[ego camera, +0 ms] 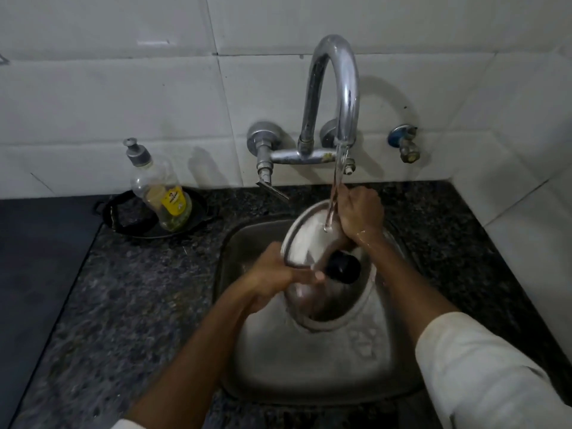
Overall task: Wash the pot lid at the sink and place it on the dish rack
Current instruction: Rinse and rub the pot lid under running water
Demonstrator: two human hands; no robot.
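A steel pot lid point(305, 239) with a black knob point(343, 267) is held tilted over the steel sink point(309, 366). Water runs from the chrome tap point(337, 97) onto the lid's upper part. My right hand point(359, 213) grips the lid's far rim, right by the stream. My left hand point(275, 274) holds the lid's left rim, fingers lying across its top surface next to the knob. The lid's lower half is blurred. No dish rack is in view.
A dish-soap bottle point(161, 193) with a pump stands in a black pan point(130, 218) on the dark granite counter point(139, 289), left of the sink. White tiled walls rise behind and to the right. A small blue-handled valve point(404, 142) sticks out right of the tap.
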